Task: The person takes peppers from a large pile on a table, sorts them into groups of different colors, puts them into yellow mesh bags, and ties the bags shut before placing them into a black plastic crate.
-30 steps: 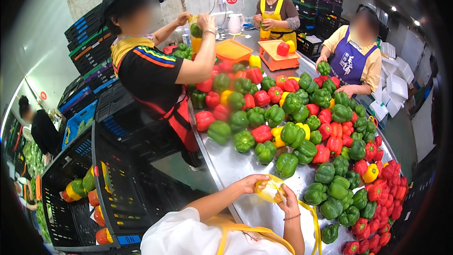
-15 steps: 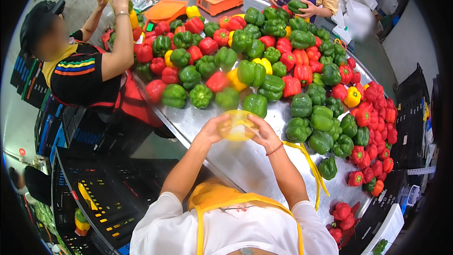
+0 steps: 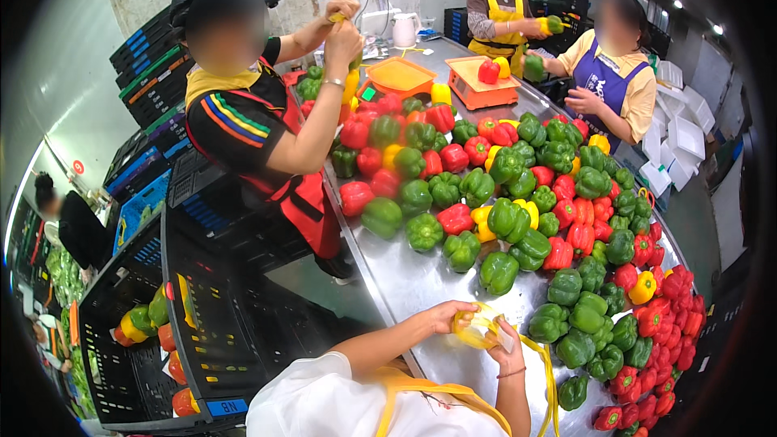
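Above the near part of the metal table, both my hands are at a yellow, partly see-through net-like bag (image 3: pixel 472 332) with a whitish patch on it. The fingers of my left hand (image 3: pixel 450 317) pinch its left edge. My right hand (image 3: pixel 507 342) is closed on its right side, by a white tag. What the bag holds, if anything, I cannot make out. Long yellow strips (image 3: pixel 551 372) hang down beside my right wrist. The green pepper (image 3: pixel 498 273) nearest to my hands lies just beyond them, apart from them.
Red, green and yellow peppers (image 3: pixel 583 235) cover much of the metal table (image 3: pixel 376 263). Orange scales (image 3: pixel 483 89) stand at the back. A co-worker (image 3: pixel 251 105) at the left raises a yellow bag; two people stand across. Black crates (image 3: pixel 267 340) with peppers are at my left.
My view has swung left and up, so the table appears further right and more of the co-workers shows. My hands still hold the yellow bag, which is now tilted and looks crumpled.
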Demonstrator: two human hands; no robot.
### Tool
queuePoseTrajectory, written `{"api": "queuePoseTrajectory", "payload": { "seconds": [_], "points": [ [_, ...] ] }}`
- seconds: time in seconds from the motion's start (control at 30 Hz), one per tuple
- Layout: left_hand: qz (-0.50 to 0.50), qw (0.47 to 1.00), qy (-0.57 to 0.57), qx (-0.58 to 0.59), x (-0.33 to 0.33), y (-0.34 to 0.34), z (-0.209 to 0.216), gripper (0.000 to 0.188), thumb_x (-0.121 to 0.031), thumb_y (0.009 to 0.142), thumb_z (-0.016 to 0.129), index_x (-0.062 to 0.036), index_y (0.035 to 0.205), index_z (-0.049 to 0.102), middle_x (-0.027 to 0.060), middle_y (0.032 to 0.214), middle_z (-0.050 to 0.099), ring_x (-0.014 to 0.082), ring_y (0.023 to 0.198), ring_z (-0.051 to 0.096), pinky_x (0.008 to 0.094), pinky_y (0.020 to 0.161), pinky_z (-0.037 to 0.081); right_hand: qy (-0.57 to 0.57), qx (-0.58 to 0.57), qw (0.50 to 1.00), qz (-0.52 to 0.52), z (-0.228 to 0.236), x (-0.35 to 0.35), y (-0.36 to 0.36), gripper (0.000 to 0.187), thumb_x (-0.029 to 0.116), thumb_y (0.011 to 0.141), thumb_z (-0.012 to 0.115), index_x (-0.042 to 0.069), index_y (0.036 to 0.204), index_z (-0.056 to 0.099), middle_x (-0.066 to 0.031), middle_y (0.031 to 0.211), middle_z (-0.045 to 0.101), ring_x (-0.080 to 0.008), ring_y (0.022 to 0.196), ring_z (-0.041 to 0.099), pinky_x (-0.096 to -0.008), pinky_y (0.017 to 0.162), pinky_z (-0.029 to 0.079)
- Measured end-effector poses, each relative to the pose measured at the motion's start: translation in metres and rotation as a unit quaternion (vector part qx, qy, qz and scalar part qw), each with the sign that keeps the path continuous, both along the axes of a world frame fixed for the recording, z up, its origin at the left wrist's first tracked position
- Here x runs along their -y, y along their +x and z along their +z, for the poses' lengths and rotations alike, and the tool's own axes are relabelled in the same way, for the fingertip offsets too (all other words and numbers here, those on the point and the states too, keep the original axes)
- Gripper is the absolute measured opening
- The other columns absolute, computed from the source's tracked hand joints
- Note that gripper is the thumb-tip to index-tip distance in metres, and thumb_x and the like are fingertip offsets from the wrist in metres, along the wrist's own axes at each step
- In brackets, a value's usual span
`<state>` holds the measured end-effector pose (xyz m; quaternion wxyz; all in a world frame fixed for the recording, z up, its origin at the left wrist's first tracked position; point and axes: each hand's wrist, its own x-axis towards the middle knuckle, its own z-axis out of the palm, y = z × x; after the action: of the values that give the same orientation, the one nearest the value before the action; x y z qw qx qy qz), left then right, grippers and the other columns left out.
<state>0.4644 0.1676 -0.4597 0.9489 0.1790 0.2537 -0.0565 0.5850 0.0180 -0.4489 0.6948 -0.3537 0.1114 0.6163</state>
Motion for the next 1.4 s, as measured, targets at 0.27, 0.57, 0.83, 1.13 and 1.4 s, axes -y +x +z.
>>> {"api": "queuePoseTrajectory", "payload": {
  "seconds": [0.27,0.57,0.83,1.13,1.4],
  "points": [
    [-0.006,0.565,0.824,0.041,-0.042,-0.045,0.104,0.056,-0.033,0.073,0.068,-0.0036,0.116,0.049,0.0136,0.117,0.051,0.0245,0.11,0.047,0.0332,0.092,0.039,-0.001,0.144,0.989,-0.02,0.001,0.082,0.024,0.016,0.013,0.082,0.053,0.005,0.096,0.053,-0.0052,0.076,0.056,-0.0149,0.06,0.052,-0.0255,0.055,0.045],
    [0.107,0.439,0.89,-0.053,-0.165,-0.116,0.392,0.037,-0.018,0.08,0.058,0.0018,0.111,0.053,0.011,0.105,0.056,0.0162,0.094,0.055,0.0276,0.079,0.045,-0.345,0.812,0.364,0.299,0.047,0.281,0.119,0.03,0.009,0.067,0.064,-0.003,0.091,0.051,-0.0185,0.083,0.051,-0.0368,0.08,0.05,-0.041,0.072,0.042],
    [-0.464,0.646,0.559,0.235,-0.16,-0.05,0.239,0.041,-0.014,0.089,0.048,-0.0039,0.128,0.04,0.0075,0.124,0.048,0.0165,0.112,0.045,0.0297,0.091,0.038,-0.397,0.803,0.361,0.26,0.083,0.282,0.136,0.023,0.025,0.076,0.058,0.006,0.087,0.061,-0.0176,0.084,0.062,-0.0288,0.08,0.059,-0.0364,0.073,0.045],
    [-0.557,0.563,0.512,0.333,-0.109,-0.016,0.213,0.03,-0.004,0.077,0.061,-0.0046,0.107,0.059,0.0061,0.102,0.06,0.0137,0.092,0.053,0.0277,0.077,0.043,-0.53,0.793,0.299,0.015,0.053,0.355,0.129,0.024,0.006,0.072,0.058,-0.001,0.094,0.051,-0.0193,0.095,0.051,-0.0345,0.085,0.05,-0.0399,0.076,0.04],
    [-0.404,0.705,0.543,0.213,-0.109,-0.052,0.208,0.013,-0.009,0.08,0.053,0.0003,0.087,0.059,0.0056,0.084,0.058,0.0129,0.08,0.054,0.0248,0.068,0.043,-0.547,0.772,0.32,-0.046,0.068,0.323,0.074,0.033,0.012,0.082,0.054,-0.004,0.11,0.047,-0.0201,0.122,0.041,-0.0351,0.111,0.042,-0.0378,0.094,0.034]
  ]
}}
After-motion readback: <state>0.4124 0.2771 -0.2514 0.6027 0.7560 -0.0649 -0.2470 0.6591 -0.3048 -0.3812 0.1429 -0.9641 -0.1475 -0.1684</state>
